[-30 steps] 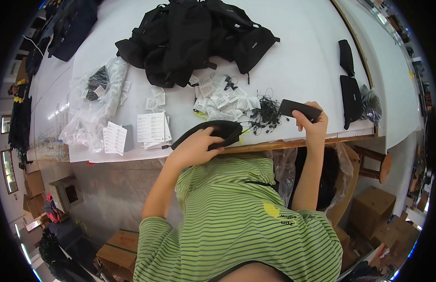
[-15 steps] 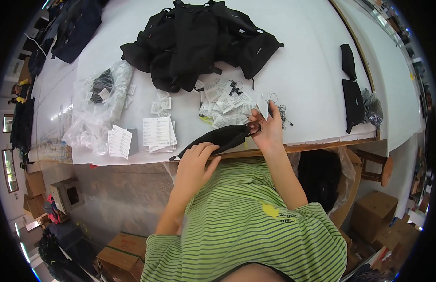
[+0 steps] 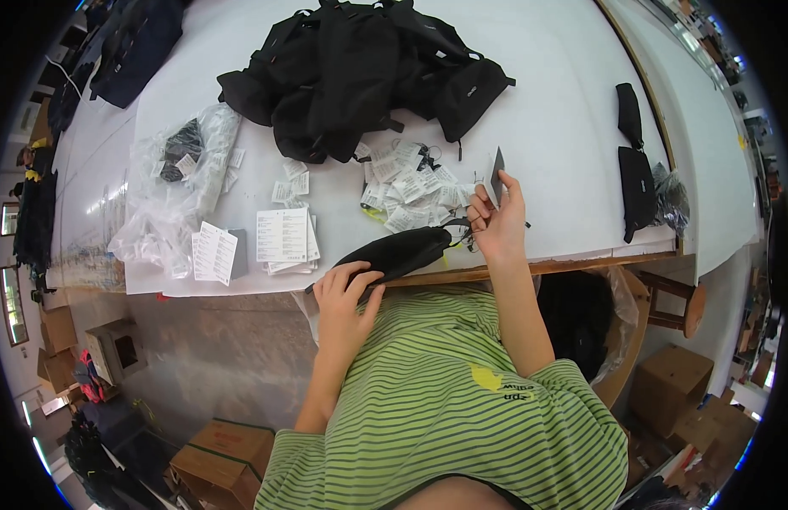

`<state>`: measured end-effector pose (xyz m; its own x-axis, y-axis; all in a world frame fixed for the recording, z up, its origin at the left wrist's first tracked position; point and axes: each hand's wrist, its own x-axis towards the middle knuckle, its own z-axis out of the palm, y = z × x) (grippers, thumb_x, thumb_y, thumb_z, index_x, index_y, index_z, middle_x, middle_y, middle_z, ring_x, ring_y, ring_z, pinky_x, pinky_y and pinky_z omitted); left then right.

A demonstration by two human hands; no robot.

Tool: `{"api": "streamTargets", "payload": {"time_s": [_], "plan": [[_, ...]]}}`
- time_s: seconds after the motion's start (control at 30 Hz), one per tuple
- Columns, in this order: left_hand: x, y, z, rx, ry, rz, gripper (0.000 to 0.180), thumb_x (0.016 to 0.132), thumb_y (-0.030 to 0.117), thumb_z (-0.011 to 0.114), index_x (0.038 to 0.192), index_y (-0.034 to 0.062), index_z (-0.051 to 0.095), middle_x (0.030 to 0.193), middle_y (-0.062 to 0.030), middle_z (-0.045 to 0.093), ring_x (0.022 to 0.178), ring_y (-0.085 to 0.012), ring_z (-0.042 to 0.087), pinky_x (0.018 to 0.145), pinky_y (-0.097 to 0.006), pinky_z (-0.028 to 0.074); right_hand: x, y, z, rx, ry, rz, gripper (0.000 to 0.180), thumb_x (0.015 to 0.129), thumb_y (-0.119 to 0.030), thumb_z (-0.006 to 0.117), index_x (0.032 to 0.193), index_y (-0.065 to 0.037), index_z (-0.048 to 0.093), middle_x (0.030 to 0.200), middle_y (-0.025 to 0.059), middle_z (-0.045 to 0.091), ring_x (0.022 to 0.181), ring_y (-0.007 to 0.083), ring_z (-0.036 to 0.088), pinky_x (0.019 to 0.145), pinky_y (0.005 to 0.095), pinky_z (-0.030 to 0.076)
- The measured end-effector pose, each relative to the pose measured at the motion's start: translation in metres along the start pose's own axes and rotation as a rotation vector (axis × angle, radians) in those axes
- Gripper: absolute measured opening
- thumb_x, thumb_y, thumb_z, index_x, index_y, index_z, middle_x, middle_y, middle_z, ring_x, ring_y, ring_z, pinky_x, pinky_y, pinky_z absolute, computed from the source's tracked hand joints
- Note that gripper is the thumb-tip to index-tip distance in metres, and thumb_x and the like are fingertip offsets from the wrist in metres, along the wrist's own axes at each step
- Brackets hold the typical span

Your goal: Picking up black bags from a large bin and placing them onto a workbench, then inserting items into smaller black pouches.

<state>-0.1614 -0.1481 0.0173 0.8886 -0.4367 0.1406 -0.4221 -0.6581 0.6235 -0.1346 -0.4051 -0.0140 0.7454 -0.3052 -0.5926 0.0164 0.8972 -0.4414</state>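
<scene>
A small black fabric pouch [image 3: 398, 252] lies at the table's near edge. My left hand [image 3: 347, 302] grips its left end, fingers bent over the top. In my right hand [image 3: 500, 228] a dark hang tag [image 3: 497, 177] stands upright, pinched between thumb and fingers. Thin dark cord hangs below that hand, close to the pouch's right end; whether it is tied to the pouch I cannot tell. Just beyond the pouch is a heap of small white labels [image 3: 406, 183]. White printed cards [image 3: 283, 236] are stacked to the left.
Black bags [image 3: 351, 76] are piled at the back. Clear plastic wrapping [image 3: 215, 161] lies on the left, near a folded card [image 3: 214, 253]. Two black pouches [image 3: 637, 191] rest at the right edge. A wooden stool [image 3: 691, 310] stands below right, cardboard boxes [image 3: 224, 455] on the floor.
My right hand has moved slightly right, away from the pouch's end, and the tag has turned from its white side to its dark side. My left hand has shifted slightly left.
</scene>
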Motion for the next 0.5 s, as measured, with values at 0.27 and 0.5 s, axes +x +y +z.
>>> {"api": "streamTargets", "payload": {"time_s": [0.27,0.5], "plan": [[-0.001,0.002,0.004,-0.003,0.008,0.015,0.016,0.077,0.012,0.07,0.092,0.011,0.066,0.107,-0.0041,0.06,0.106,-0.0239,0.053,0.091,-0.037,0.033,0.002,-0.004,-0.002,0.049,0.084,-0.044,0.025,0.086,-0.024,0.058,0.07,-0.014,0.042,0.057,-0.0043,0.038,0.046,0.007,0.03,0.041,0.0227,0.022],[0.003,-0.001,0.006,-0.027,0.012,0.083,0.016,0.075,0.01,0.07,0.09,0.0095,0.066,0.108,-0.0053,0.061,0.109,-0.026,0.054,0.092,-0.039,0.033,-0.003,-0.021,0.0,0.028,0.113,-0.18,0.028,0.086,-0.02,0.063,0.068,-0.014,0.043,0.058,-0.0058,0.04,0.045,0.0066,0.025,0.041,0.0232,0.02]]}}
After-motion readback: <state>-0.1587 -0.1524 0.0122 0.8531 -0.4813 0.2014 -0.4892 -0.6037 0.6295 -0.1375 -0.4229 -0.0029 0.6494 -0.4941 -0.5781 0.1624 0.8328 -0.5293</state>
